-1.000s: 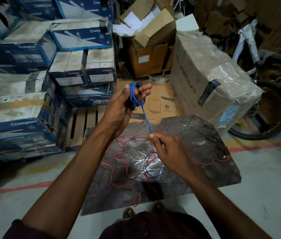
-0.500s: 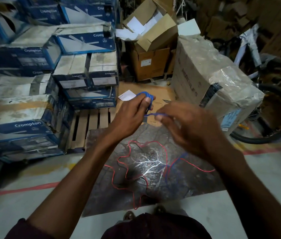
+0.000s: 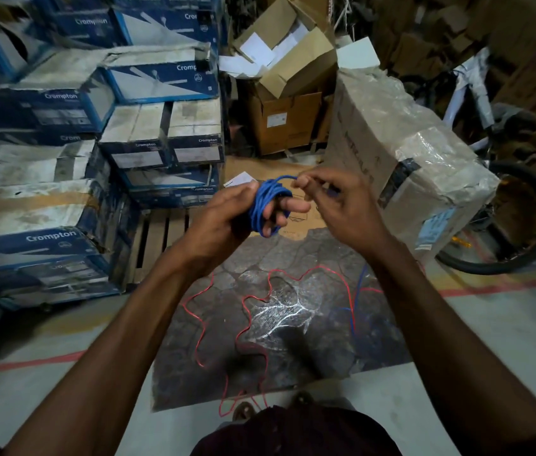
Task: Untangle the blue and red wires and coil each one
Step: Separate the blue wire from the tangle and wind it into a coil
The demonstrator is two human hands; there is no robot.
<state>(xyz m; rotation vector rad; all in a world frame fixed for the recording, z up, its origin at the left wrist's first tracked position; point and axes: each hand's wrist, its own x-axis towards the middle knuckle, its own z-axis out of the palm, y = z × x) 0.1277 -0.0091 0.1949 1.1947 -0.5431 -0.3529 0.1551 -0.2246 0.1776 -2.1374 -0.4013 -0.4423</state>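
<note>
Moved: right hand (image 3: 335, 205), low over the mat (image 3: 326, 350) a second ago, now level with the left hand (image 3: 227, 218) above the mat's far edge.
Blue wire (image 3: 266, 202): coil gripped round the left fingers; right hand pinches its strand at the coil top.
Red wire (image 3: 260, 304): loose across the mat.
Left of mat: stacked blue cartons (image 3: 62, 238), pallet (image 3: 158, 238).
Right of mat: wrapped carton (image 3: 408, 153), bicycle wheel (image 3: 523, 225).
Near edge of mat: bare grey floor (image 3: 457, 340).
</note>
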